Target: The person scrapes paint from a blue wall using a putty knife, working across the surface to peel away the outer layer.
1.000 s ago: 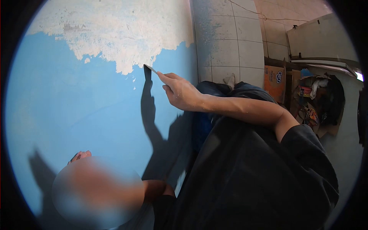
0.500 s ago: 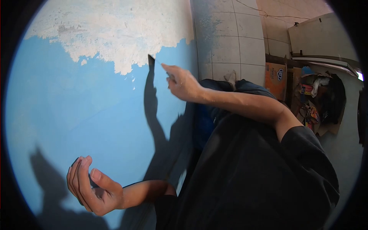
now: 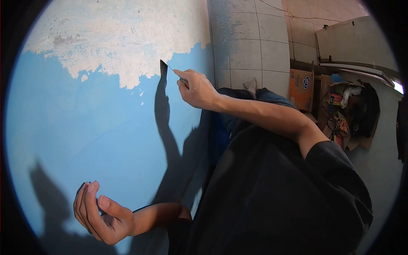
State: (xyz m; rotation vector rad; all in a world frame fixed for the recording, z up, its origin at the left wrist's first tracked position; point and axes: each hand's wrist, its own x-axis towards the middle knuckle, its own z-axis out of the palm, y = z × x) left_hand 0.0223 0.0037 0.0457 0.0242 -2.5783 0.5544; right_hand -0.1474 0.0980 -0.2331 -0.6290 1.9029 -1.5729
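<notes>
My right hand [image 3: 196, 90] is closed around the handle of a scraper [image 3: 169, 66]. Its thin blade appears almost edge-on, with the tip at the ragged border where blue paint [image 3: 106, 127] meets a bare whitish patch [image 3: 127, 38] of the wall. The handle is mostly hidden by my fingers. Below the blade, a long dark shadow of the tool and arm falls over the blue paint. Lower left, my left hand [image 3: 104, 214] is held up in front of the wall, palm turned inward, its fingers loosely bent, thumb apart, nothing in it.
Tiled floor [image 3: 244, 51] runs along the wall's foot, with blue flecks and dust near the edge. My foot [image 3: 251, 86] stands there. To the right are an orange cardboard box [image 3: 302, 90], a carton of mixed items [image 3: 340, 123] and a pale panel [image 3: 357, 40].
The scraper blade sits at nearly the same spot on the paint border, slightly lower along it. The whole view has shifted a little; my left hand keeps its pose.
</notes>
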